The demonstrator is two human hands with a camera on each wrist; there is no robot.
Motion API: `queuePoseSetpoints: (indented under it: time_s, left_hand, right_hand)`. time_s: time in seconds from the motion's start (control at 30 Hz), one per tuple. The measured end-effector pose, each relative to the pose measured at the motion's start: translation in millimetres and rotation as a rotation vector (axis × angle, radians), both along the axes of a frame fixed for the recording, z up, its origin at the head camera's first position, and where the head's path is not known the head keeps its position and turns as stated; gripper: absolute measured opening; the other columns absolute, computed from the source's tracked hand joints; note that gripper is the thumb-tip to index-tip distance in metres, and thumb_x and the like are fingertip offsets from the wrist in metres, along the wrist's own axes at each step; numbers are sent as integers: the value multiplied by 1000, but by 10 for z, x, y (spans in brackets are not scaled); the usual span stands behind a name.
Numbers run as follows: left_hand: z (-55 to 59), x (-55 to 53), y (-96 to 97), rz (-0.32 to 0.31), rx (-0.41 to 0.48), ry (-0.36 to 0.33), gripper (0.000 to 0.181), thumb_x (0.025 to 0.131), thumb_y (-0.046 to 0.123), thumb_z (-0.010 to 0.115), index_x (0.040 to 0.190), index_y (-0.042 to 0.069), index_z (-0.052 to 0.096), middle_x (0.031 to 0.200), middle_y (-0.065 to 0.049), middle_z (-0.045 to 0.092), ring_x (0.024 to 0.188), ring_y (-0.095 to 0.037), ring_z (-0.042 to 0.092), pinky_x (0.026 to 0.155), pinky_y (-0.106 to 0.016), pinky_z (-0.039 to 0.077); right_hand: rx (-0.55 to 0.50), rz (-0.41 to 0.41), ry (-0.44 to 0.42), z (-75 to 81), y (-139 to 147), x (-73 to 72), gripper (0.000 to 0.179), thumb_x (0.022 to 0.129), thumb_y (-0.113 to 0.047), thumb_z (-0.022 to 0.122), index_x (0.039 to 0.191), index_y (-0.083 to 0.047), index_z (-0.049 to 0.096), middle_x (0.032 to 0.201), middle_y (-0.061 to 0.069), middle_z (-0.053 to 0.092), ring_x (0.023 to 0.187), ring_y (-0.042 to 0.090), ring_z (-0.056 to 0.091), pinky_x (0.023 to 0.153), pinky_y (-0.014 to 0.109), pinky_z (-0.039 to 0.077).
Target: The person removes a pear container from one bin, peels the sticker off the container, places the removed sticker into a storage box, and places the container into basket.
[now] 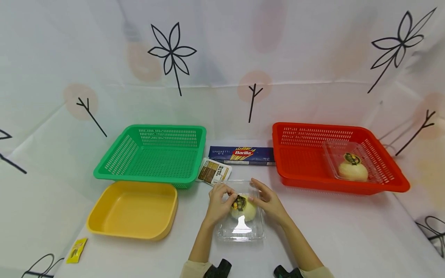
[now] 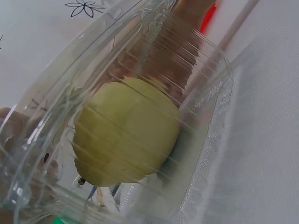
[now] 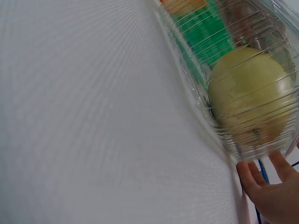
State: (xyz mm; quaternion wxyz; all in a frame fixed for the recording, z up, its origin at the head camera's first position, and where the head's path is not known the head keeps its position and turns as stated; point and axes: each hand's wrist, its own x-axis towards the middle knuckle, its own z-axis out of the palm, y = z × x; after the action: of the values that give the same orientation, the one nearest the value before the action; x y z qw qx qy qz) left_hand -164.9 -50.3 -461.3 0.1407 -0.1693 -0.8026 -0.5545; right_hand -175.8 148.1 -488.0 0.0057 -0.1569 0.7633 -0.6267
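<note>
A clear plastic clamshell box point(image 1: 242, 231) lies on the white table in front of me. Inside sits a round, pale yellow-green fruit point(image 2: 126, 133) with a short stem. On top of the lid, over the fruit, is a black-and-yellow sticker point(image 1: 239, 203). My left hand point(image 1: 220, 202) pinches at the sticker's upper edge with thumb and forefinger. With its thumb on the lid and fingers at the far right edge, my right hand point(image 1: 269, 203) holds the box. From the right wrist view, the right fingers point(image 3: 250, 179) touch the end of the box.
A red basket point(image 1: 342, 187) at the right contains a similar box with fruit and sticker. Behind my hands lie a blue spaghetti box point(image 1: 241, 154) and a white-and-brown packet point(image 1: 214, 172). Left stand a green basket point(image 1: 149, 178) and a yellow tub point(image 1: 132, 210), near a small yellow packet point(image 1: 77, 250).
</note>
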Motion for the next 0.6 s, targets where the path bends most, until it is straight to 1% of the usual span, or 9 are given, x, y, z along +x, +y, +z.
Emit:
queuePoseSetpoints:
  time_s: [0.17,0.33,0.4,0.47,0.53,0.6]
  left_hand:
    - [3,-11,-19,-27,31,-8,8,78,-1,68,73,3,62,76,-6,59,88,-18,48,94,-45,25]
    - [18,-4,-38,-59,65,-52,8,79,-3,66,74,2,63,79,-8,60,92,-20,48,100,-49,21]
    - [25,3,-45,-68,70,-57,8,80,-2,66,74,2,62,79,-9,60,93,-21,49,102,-51,20]
    - [128,47,-50,-81,78,-78,7,80,-4,65,74,-1,62,80,-12,60,95,-26,49,104,-54,19]
    - [241,93,-55,-99,87,-93,7,80,-7,63,75,-4,61,80,-15,60,97,-31,50,106,-57,17]
    - [345,137,-60,-114,102,-113,6,80,-9,63,75,-7,60,80,-19,60,97,-35,50,109,-57,14]
  right_hand:
    - [-6,1,2,1,5,-1,60,86,-7,66,140,0,40,138,21,46,129,39,39,103,60,30]
    - [-10,0,-9,8,5,4,60,86,-7,66,141,-1,40,139,21,46,130,38,39,104,59,29]
    - [-6,-1,-5,17,3,12,60,87,-7,65,141,-1,40,139,21,46,130,38,39,104,59,30]
    - [-2,-2,-10,100,-17,49,59,87,-4,65,140,0,40,138,23,46,129,41,39,103,60,30]
    - [0,-1,-5,97,-18,47,59,87,-5,64,140,-1,40,138,23,46,129,41,39,103,60,31]
    - [1,-2,-6,91,-18,42,59,87,-5,65,140,-1,41,138,24,46,129,41,39,103,60,31]
